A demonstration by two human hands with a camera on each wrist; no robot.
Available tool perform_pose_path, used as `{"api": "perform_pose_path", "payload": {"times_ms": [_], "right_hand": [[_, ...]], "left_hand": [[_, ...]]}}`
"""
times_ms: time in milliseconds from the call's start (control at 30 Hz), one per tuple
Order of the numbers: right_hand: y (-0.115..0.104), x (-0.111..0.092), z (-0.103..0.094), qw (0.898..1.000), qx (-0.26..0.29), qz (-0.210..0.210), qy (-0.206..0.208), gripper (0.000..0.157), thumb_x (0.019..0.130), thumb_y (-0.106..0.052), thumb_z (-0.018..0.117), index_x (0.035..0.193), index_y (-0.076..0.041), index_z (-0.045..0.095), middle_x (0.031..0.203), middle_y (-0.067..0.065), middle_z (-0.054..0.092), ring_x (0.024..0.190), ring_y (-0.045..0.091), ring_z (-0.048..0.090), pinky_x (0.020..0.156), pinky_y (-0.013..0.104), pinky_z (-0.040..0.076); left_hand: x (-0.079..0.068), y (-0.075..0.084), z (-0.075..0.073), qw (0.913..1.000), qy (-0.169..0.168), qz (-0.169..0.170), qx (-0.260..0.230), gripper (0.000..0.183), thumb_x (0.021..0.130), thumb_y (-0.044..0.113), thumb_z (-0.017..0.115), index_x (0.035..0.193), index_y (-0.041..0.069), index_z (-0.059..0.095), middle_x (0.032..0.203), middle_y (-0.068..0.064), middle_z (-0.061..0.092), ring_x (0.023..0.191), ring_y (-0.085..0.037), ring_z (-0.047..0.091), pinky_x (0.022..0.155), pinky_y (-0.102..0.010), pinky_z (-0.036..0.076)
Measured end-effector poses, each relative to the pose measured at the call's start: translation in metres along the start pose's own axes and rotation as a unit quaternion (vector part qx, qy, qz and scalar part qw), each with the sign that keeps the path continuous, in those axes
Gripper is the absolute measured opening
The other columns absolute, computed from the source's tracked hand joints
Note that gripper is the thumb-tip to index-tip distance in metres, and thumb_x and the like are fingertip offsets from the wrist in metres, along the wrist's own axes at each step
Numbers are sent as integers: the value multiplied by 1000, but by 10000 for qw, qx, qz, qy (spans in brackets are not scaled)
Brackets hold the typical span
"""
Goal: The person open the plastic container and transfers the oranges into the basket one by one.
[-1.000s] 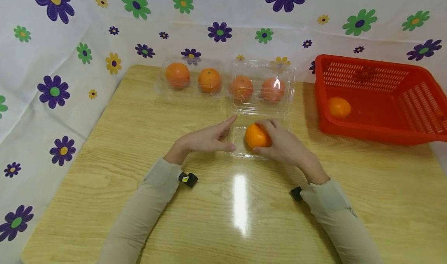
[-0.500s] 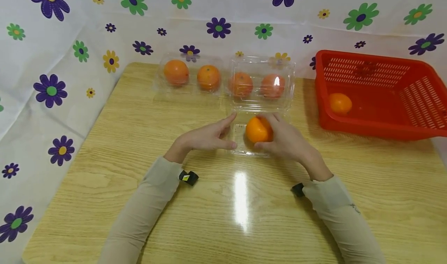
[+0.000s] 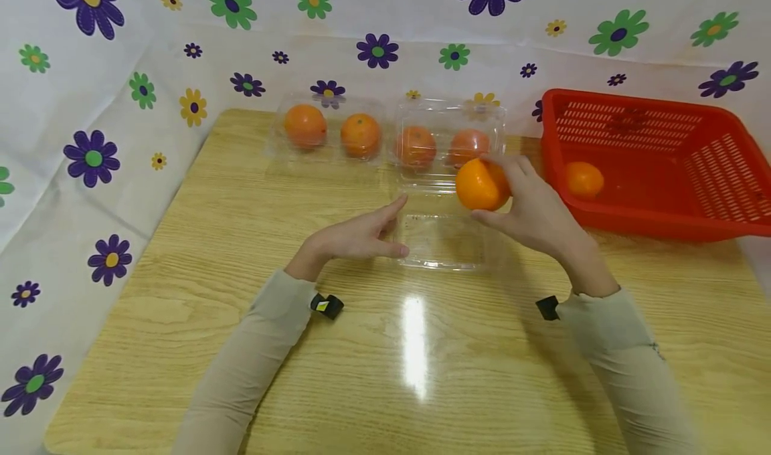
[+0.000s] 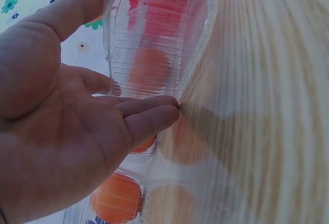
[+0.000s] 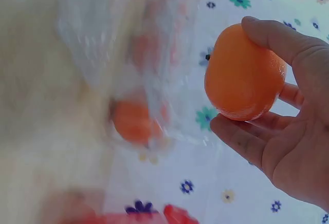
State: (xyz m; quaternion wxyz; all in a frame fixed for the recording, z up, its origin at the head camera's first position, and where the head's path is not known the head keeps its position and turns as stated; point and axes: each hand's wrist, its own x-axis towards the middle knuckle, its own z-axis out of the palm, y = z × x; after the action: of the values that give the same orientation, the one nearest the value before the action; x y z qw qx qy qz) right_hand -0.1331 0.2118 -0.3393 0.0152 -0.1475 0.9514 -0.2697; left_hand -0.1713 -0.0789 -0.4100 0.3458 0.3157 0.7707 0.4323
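My right hand [image 3: 533, 207] holds a smooth round orange fruit [image 3: 476, 186] above the back right part of a clear plastic clamshell box [image 3: 442, 262]. In the right wrist view this fruit [image 5: 241, 75] is pinched between thumb and fingers, with a small dark tip on one side. The box's base lies flat and no fruit shows in it; its lid [image 3: 452, 110] stands raised at the back. At the left edge of the base is my left hand [image 3: 355, 237], thumb and fingers spread. The left wrist view shows its fingertips [image 4: 154, 124] at the clear plastic.
Behind the raised lid sit two orange fruits [image 3: 415, 146], seen through clear plastic. To their left, another clear box [image 3: 331, 160] holds two more fruits. A red slotted basket [image 3: 650, 224] with one orange fruit [image 3: 583, 179] stands at the right. Flowered cloth [image 3: 337, 33] hangs behind the table.
The right hand has lifted the orange fruit out of the box base and moved it up, back and to the right. The left hand has stayed at the box's left edge.
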Motion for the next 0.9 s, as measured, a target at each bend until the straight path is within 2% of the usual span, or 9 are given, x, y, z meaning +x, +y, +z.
{"api": "perform_pose_path", "payload": {"times_ms": [267,500,667,900], "right_hand": [[15,12,-44,9987,-66,471,193,80,81,-30,73,146,-22,27,140,18,32,112,39,44,92,60,43],[37,22,-76,9936,-290,1032,344,80,84,-28,68,148,-16,22,147,20,24,116,43,39,95,61,39],[53,26,-95,9891,-404,1399,233,84,85,-29,67,151,-16,15,147,23,21,115,46,39,90,63,42],[72,36,-124,9814,-552,1827,193,88,87,-29,65,153,-16,8,147,28,18,118,49,35,94,63,39]], "left_hand": [[3,-5,0,9999,50,83,-116,97,90,25,64,151,12,-10,157,-5,-11,143,-28,12,115,-36,16],[2,-7,1,9998,123,77,-161,98,90,30,65,152,11,-8,158,-4,-8,143,-27,13,114,-33,17],[0,-7,2,9998,85,54,-161,98,90,33,64,152,13,-9,158,-6,-6,143,-28,14,114,-35,18],[-1,-4,-1,9999,45,66,-123,97,90,28,64,152,13,-9,158,-6,-7,142,-30,16,114,-38,20]]}}
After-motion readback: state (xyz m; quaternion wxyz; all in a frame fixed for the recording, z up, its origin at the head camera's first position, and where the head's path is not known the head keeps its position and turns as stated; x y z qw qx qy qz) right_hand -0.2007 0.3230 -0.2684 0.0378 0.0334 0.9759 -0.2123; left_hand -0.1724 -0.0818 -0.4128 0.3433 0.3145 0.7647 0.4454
